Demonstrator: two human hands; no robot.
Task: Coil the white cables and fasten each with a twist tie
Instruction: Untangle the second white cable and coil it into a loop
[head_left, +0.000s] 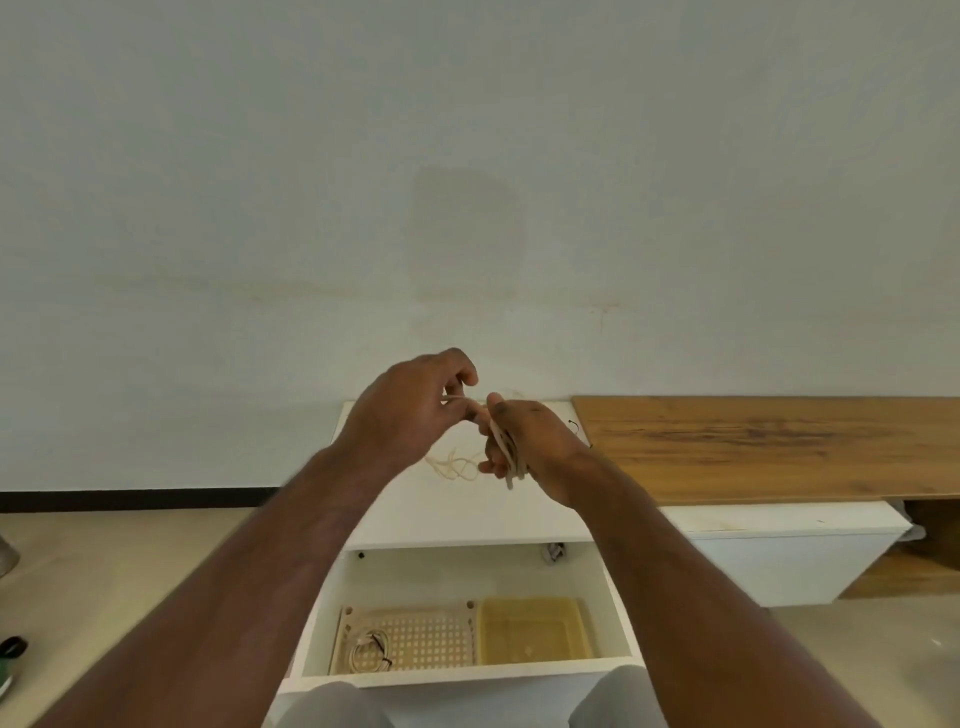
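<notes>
My right hand (535, 441) grips a bundle of coiled white cable (506, 449) above a white cabinet top (467, 509). My left hand (410, 410) pinches a strand of the same cable, stretched between the two hands. A loose tail of the cable (454, 467) hangs in loops below the hands over the cabinet top. A small dark twist tie (574, 425) lies on the cabinet top just behind my right wrist. In the open drawer below, a coiled white cable (366, 652) fastened with a dark tie lies in a perforated tray (415, 642).
The open white drawer (467, 675) also holds a yellowish translucent tray (532, 629). A wooden board (779, 441) lies on a low white unit (779, 551) to the right. A pale wall stands close behind. My knees show at the bottom edge.
</notes>
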